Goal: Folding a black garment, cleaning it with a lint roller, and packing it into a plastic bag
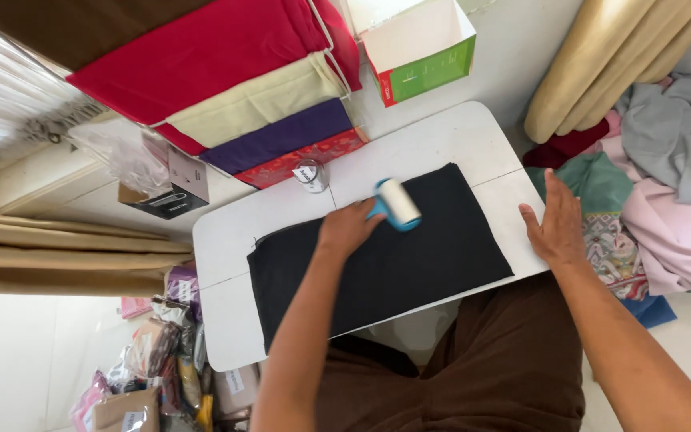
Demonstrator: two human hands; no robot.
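A folded black cloth (409, 264) lies flat on a small white table (225, 240). My left hand (349, 228) grips the blue handle of a lint roller (397, 204), whose white roll rests on the cloth's far edge. My right hand (557, 224) lies flat and open on the table's right edge, just beside the cloth's right end, fingers pointing away from me.
A small round tape roll (310, 175) sits at the table's far edge. Folded red, cream and purple fabrics (257, 104) hang behind it, by an open white-and-green box (417, 48). A heap of clothes (657, 176) lies right; packages (161, 368) lie left.
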